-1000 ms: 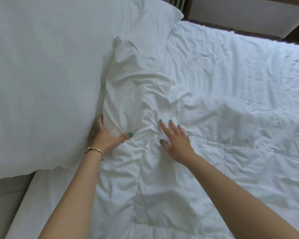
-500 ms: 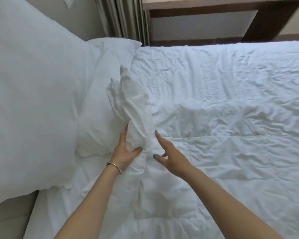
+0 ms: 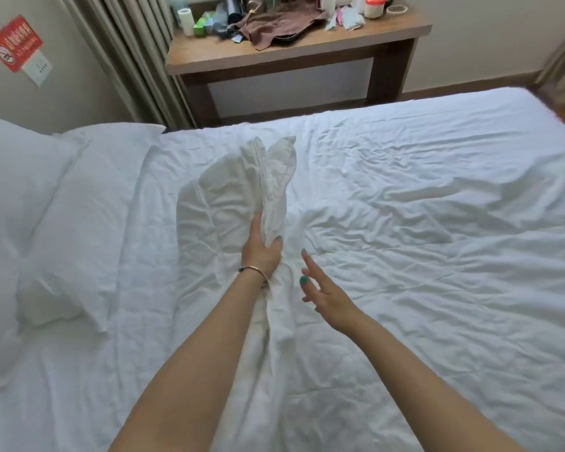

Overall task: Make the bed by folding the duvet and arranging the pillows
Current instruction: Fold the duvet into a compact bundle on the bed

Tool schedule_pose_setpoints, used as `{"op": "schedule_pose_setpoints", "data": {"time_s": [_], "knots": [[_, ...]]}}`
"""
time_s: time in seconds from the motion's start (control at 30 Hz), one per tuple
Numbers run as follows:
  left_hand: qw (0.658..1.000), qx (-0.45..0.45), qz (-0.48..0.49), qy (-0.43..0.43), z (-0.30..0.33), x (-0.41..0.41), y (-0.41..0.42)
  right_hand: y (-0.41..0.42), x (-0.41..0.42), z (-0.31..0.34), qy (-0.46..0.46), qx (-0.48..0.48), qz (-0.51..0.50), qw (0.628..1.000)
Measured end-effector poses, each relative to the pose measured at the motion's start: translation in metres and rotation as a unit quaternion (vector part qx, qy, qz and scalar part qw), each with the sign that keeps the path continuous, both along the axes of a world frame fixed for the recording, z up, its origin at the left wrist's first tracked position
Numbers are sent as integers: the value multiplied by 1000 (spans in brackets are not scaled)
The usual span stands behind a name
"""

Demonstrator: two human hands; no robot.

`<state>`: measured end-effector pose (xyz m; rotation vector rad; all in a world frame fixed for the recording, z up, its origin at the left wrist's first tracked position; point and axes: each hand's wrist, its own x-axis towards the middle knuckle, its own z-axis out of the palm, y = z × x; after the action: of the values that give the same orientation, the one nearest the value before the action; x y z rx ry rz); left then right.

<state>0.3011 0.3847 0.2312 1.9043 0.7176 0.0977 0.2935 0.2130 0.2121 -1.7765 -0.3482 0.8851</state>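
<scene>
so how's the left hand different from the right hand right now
The left hand grips a raised bunch of the duvet, thumb and fingers curled round the fabric; the right hand holds nothing, its fingers spread and straight just above the cover. The left wrist wears a thin bracelet; the right wrist is bare. Both show teal-painted nails and reach over the middle of the bed.

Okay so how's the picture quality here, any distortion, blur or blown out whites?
Head view: wide-angle bending curves the curtain and table near the edges; soft daylight, gentle crease shadows on the duvet; the pillow nearly washes out; the left hand and right hand look sharp, without obvious blur.
</scene>
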Motion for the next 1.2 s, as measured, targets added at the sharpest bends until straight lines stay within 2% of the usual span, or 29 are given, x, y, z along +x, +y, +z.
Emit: {"op": "schedule_pose_setpoints", "data": {"time_s": [0.07, 0.1, 0.13, 0.23, 0.27, 0.43, 0.57, 0.63, 0.73, 0.8, 0.83, 0.87, 0.9, 0.97, 1.0, 1.03, 1.07, 1.1, 1.13, 1.17, 1.2], "knots": [[993, -84, -12, 85, -27, 12, -39, -39, 21, -15, 33, -14, 5, 999], [987, -92, -25, 126, -43, 13, -53, -55, 28, -26, 50, -22, 15, 998], [983, -59, -46, 170, -55, 11, -63, -67, 33, -36, 70, -31, 24, 997], [942, 172, -61, 283, -79, -7, -87, -80, 29, -64, 116, -36, 24, 992], [931, 199, -57, 302, -82, -14, -96, -79, 25, -70, 133, -23, 16, 991], [905, 218, -101, 352, -108, -21, -95, -65, 8, -106, 192, 28, 16, 981], [912, 212, -162, 311, -121, -14, -83, -50, 11, -123, 183, 63, -56, 979], [925, 204, -161, 278, -126, -19, -77, -44, 25, -125, 189, 63, -79, 977], [967, 121, -124, 185, -129, -31, -75, -32, 50, -117, 198, 84, -36, 976], [992, -21, -56, 111, -135, -41, -72, -23, 56, -115, 171, 73, -2, 983], [988, -142, 7, 62, -135, -45, -71, -19, 55, -114, 159, 66, 5, 985], [963, -258, 70, 31, -134, -47, -69, -16, 50, -117, 138, 56, 7, 989], [935, -334, 115, 17, -137, -48, -64, -14, 44, -119, 111, 44, 6, 993], [910, -399, 110, 26, -143, -46, -56, -10, 32, -125, 65, 0, -2, 998], [913, -396, 92, 45, -146, -42, -51, -10, 27, -127, 48, -28, -8, 998], [927, -362, 68, 70, -147, -36, -47, -9, 22, -128, 36, -57, -16, 998], [952, -285, 51, 96, -145, -29, -44, -9, 17, -128, 24, -84, -20, 996], [977, -179, 36, 111, -140, -20, -41, -8, 13, -128, 13, -108, -18, 994], [993, -23, 9, 117, -136, -9, -38, -7, 9, -128, 1, -126, -16, 992], [983, 139, -27, 117, -132, 4, -38, -6, 6, -129, -9, -137, -16, 990], [957, 258, -60, 121, -127, 20, -42, -5, 4, -132, -15, -143, -17, 989]]}}
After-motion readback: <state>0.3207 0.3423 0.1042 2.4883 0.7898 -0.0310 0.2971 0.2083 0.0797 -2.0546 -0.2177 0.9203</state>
